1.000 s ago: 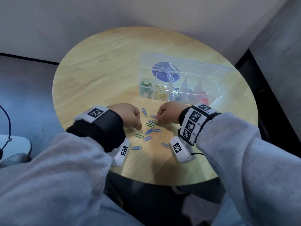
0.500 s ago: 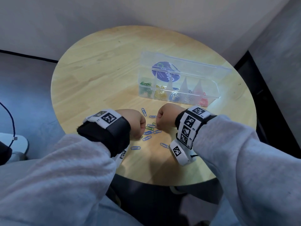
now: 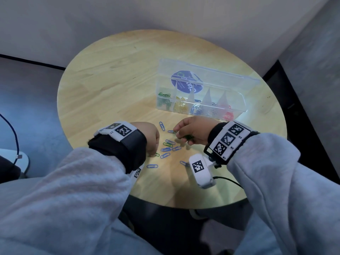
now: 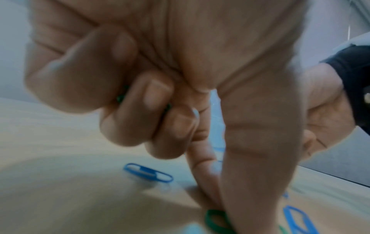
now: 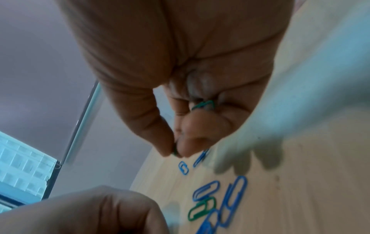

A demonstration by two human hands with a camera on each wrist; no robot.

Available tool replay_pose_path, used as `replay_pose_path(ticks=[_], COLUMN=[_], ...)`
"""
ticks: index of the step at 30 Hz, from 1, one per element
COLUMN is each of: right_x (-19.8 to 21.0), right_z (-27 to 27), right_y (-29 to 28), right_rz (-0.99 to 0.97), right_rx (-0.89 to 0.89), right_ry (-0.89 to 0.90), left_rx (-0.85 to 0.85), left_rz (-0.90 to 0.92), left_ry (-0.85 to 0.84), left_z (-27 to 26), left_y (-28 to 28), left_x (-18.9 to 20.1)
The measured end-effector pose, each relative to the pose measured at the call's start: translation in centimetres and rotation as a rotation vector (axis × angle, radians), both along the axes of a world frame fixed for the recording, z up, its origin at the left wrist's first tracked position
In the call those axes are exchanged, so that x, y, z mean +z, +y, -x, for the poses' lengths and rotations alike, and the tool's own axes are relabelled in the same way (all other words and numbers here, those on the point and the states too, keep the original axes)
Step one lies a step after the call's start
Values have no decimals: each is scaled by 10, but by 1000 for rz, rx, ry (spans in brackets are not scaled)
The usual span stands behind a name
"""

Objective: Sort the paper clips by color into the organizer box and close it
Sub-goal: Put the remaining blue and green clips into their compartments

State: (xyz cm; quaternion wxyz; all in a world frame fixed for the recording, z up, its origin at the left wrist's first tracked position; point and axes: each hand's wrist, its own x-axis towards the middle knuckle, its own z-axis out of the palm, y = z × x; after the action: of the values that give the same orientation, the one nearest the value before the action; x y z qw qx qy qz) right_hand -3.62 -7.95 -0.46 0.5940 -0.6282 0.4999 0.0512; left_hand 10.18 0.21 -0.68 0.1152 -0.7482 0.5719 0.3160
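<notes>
A clear organizer box (image 3: pixel 239 105) stands open on the round table, with green, yellow, blue, silver and red clips in separate compartments. Loose blue paper clips (image 3: pixel 166 149) and green paper clips (image 3: pixel 167 144) lie between my hands. My left hand (image 3: pixel 153 153) is curled round green clips (image 4: pixel 120 96), while its thumb and forefinger reach down to a green clip (image 4: pixel 215 220) on the table. My right hand (image 3: pixel 175 133) pinches a green clip (image 5: pixel 175 152) between thumb and forefinger just above the pile. More green clips (image 5: pixel 204 104) sit in its palm.
The box's lid (image 3: pixel 207 78) stands up behind the compartments, bearing a blue round label. The wooden table (image 3: pixel 110 85) sits in a corner, with walls behind and to the right. Single blue clips (image 3: pixel 152 166) lie near the front edge.
My right hand has turned and lifted slightly, now with a green clip pinched at its fingertips. The left hand has stayed low over the pile, barely shifted.
</notes>
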Motion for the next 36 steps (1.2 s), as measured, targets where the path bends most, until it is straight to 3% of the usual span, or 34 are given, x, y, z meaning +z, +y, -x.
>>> replay_pose_path(ticks=[7, 10, 15, 21, 27, 36], right_x=[1, 4, 11, -5, 2, 14], right_z=[-1, 1, -1, -3, -5, -22], right_y=[3, 1, -2, 0, 0, 5], right_rz=[-163, -277, -424, -233, -275, 469], right_rx=[-91, -180, -248, -111, -88, 532], right_ry=[-100, -229, -400, -228, -141, 309], left_rx=[28, 76, 329, 547, 649, 711], left_rz=[-22, 3, 93, 237, 342, 358], left_ry=[-51, -19, 387, 640, 870, 1101], left_z=[2, -8, -36, -47, -51, -46], left_y=[3, 4, -1, -2, -1, 2], left_x=[1, 4, 25, 29, 37, 47])
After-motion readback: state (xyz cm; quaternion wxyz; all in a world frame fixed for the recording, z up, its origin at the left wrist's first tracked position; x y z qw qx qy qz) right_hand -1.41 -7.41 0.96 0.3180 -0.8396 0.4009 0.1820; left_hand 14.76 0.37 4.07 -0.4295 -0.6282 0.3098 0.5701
